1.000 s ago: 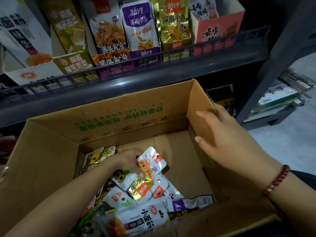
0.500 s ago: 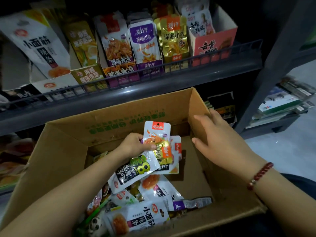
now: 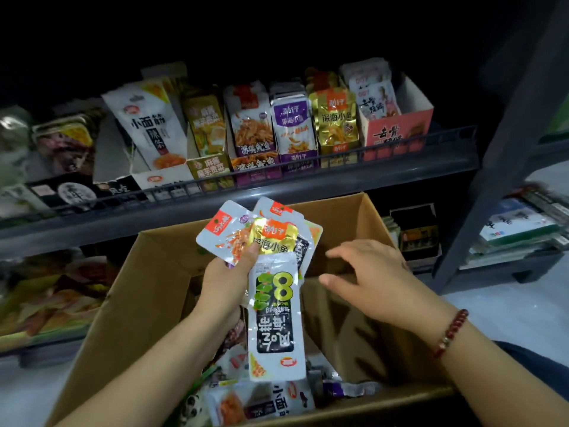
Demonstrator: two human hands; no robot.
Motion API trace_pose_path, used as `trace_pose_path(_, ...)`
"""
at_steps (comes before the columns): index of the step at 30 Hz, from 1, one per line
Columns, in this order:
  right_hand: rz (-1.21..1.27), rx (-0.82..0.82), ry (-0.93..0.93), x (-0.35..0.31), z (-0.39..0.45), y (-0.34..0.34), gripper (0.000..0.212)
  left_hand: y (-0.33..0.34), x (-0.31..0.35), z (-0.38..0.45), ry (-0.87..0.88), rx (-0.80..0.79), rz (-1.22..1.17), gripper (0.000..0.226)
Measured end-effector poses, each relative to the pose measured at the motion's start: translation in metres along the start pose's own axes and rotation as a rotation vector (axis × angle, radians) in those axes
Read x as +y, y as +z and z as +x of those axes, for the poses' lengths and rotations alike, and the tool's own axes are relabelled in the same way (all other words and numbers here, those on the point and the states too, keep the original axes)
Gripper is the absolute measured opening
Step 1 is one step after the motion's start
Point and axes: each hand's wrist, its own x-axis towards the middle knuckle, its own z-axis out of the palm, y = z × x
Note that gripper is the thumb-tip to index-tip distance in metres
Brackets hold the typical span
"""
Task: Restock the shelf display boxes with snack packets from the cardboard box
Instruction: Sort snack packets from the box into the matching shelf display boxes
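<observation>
The packets (image 3: 271, 260) are a mixed fan of several, a gold one on top and a long white one hanging below. The left hand (image 3: 229, 280) grips them, thumb pressed on their faces, above the cardboard box (image 3: 147, 285). A second ago that hand was down among the loose stock at the box's bottom; half a second ago it had cleared the pile; now the bunch is up at rim level, just below the shelf (image 3: 215, 208). The pick looks done, and sorting by kind into the display boxes (image 3: 255, 161) likely comes next. The right hand (image 3: 369, 272) has left the box's right wall and reaches toward the bunch, fingers straight and spread, holding nothing. More packets lie in the box's near end. The display boxes stand in a row behind a wire rail, most well filled. The shelf is dark grey; the space above it is unlit. A second rack (image 3: 508, 229) with stacked goods stands to the right on a pale floor.
</observation>
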Motion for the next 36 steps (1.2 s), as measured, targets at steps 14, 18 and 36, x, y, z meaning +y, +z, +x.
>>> trace_pose_path(14, 0.611, -0.044, 0.018, -0.048, 0.007, 0.020, 0.031, -0.005, 0.018, -0.029, 0.010, 0.104, -0.369, 0.018)
trace_pose_path(18, 0.730, -0.065, 0.023, -0.041, 0.008, 0.018, 0.017, -0.006, 0.023, -0.029, 0.010, 0.072, -0.465, 0.022)
trace_pose_path(36, 1.345, 0.056, 0.252, -0.029, 0.014, 0.010, 0.014, -0.019, 0.032, -0.038, -0.087, -0.113, -0.461, 0.038)
